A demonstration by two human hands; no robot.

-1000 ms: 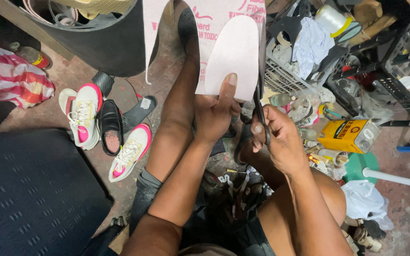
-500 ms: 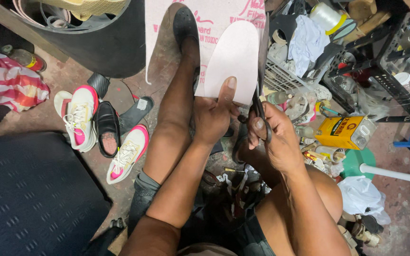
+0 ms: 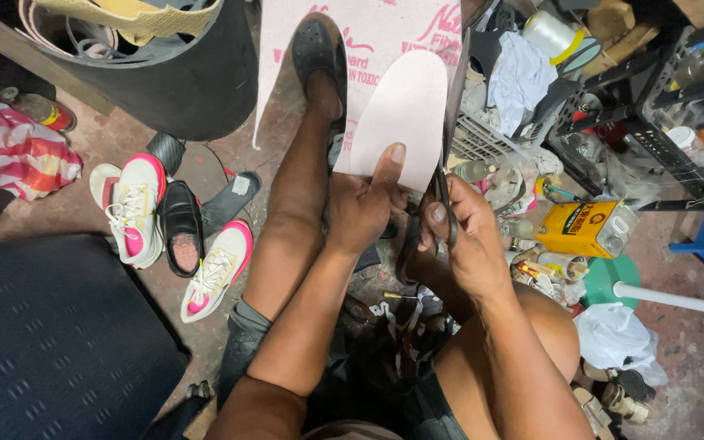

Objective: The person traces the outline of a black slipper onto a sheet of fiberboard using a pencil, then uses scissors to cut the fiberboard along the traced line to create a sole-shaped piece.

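My left hand (image 3: 362, 205) grips the lower end of a pale pink insole-shaped board piece (image 3: 405, 110), thumb pressed flat on its face. My right hand (image 3: 468, 236) is closed on the handles of large dark scissors (image 3: 448, 122), whose blades run up along the insole's right edge. Both hands sit above my knees; my left leg stretches forward with a black clog (image 3: 318, 49) on the foot. Behind the insole lies a larger pink-and-white board sheet (image 3: 393, 28) with red print.
White-and-pink sneakers (image 3: 136, 208) and a black shoe (image 3: 179, 228) lie on the floor at left, beside a dark mat (image 3: 50, 342). A black tub (image 3: 156, 73) stands at top left. A yellow can (image 3: 584, 228), white bag (image 3: 617, 334) and cluttered rack (image 3: 662, 122) crowd the right.
The insole and both hands have shifted slightly right and up in view. The scissors' blades have moved further up along the insole's right edge.
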